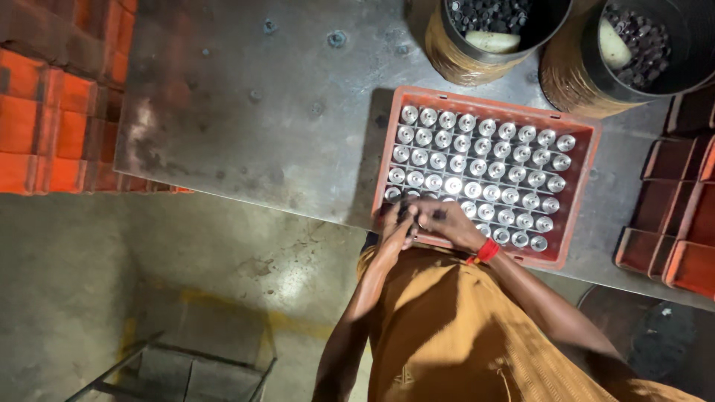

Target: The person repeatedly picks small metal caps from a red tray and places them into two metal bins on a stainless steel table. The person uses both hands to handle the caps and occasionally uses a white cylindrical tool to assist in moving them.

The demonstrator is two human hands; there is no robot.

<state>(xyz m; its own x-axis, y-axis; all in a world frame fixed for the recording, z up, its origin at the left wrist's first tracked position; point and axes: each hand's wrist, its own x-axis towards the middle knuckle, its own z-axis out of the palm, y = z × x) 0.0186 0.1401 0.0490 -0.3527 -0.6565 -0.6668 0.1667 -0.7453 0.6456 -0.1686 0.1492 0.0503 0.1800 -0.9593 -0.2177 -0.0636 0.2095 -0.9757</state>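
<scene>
Dark small part [404, 214] pinched between both hands' grip, over red crate [577, 223].

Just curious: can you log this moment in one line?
left hand: on small dark part | right hand: same | crate: shiny cylinders | table

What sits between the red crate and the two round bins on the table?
Head view: nothing. Only a narrow strip of bare grey table separates the red crate from the left bin and the right bin.

Left hand [395, 225] and right hand [447, 223] touching, fingers curled, forearms bent inward; red band on right wrist
</scene>
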